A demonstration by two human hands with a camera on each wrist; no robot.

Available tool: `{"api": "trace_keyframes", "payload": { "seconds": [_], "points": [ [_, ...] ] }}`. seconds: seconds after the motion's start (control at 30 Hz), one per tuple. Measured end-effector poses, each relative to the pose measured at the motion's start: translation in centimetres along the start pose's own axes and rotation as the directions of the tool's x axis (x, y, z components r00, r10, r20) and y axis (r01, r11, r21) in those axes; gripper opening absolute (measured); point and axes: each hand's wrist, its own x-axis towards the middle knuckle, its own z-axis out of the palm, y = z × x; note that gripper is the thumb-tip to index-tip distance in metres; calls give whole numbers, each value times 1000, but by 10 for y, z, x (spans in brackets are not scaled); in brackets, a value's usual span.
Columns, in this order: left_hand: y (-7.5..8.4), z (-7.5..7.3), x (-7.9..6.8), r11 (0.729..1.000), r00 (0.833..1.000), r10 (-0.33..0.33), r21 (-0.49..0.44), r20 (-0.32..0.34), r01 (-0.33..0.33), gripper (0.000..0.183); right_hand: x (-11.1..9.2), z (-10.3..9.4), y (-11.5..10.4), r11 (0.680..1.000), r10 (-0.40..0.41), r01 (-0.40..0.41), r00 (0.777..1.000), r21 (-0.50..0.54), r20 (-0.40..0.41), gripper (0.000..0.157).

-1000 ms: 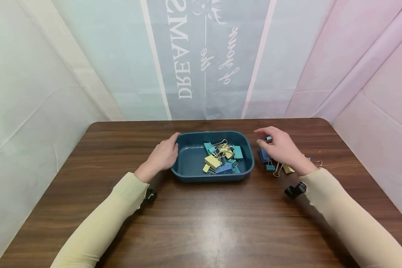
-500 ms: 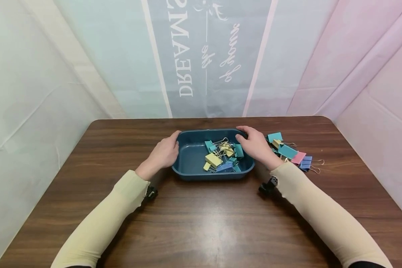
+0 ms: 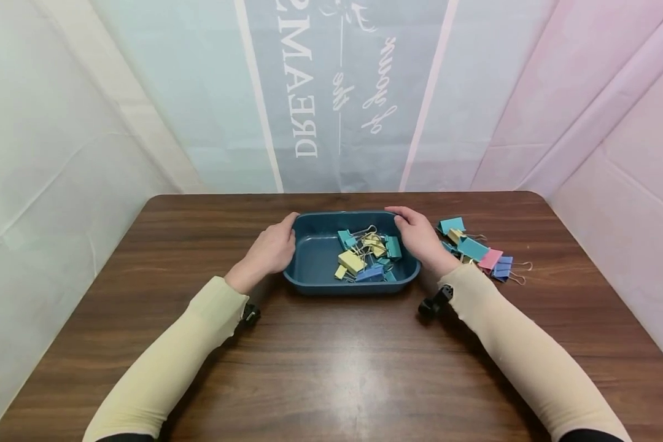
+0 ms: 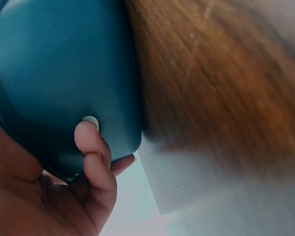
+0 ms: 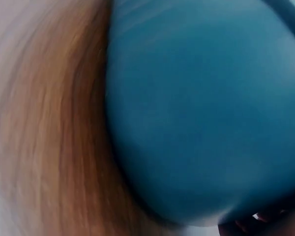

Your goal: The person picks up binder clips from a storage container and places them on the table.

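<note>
A dark teal plastic bin (image 3: 315,288) stands on the table, with several yellow, teal and blue binder clips (image 3: 353,263) heaped in its right half. My left hand (image 3: 271,248) grips the bin's left end. In the left wrist view, curled fingers (image 4: 96,167) press against its outer wall. At the far right corner, my right hand (image 3: 420,239) holds the rim with its thumb toward the inside. The right wrist view is blurred and filled mostly by the bin's side (image 5: 201,113); those fingers are largely hidden.
A loose pile of binder clips (image 3: 472,248), teal, yellow, pink and blue, lies on the brown wooden table (image 3: 320,362) just right of my right hand. Behind the table's far edge hangs a printed cloth (image 3: 342,92).
My right hand has moved left from over the clip pile to the bin's right end and taken hold there. The left hand has kept its grip on the left end.
</note>
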Motion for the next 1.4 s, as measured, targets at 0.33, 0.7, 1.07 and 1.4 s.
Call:
{"api": "trace_keyframes", "payload": {
  "seconds": [0.33, 0.7, 1.07, 1.4],
  "points": [
    [-1, 2, -1, 994, 995, 45, 103, -93, -36, 49, 4, -2, 2, 997, 21, -24, 999, 76, 36, 42],
    [5, 1, -12, 828, 826, 548, 232, -135, -511, 18, -1, 5, 2, 1000, 2, -3, 999, 8, 38, 46],
    [26, 7, -14, 808, 773, 553, 28, 311, -589, 29, -7, 3, 2, 999, -6, 7, 1000, -51, 28, 50],
    [36, 11, -1, 779, 750, 540, 111, 382, -618, 31, -3, -1, 1, 998, -30, 31, 999, -55, 17, 49]
  ]
}}
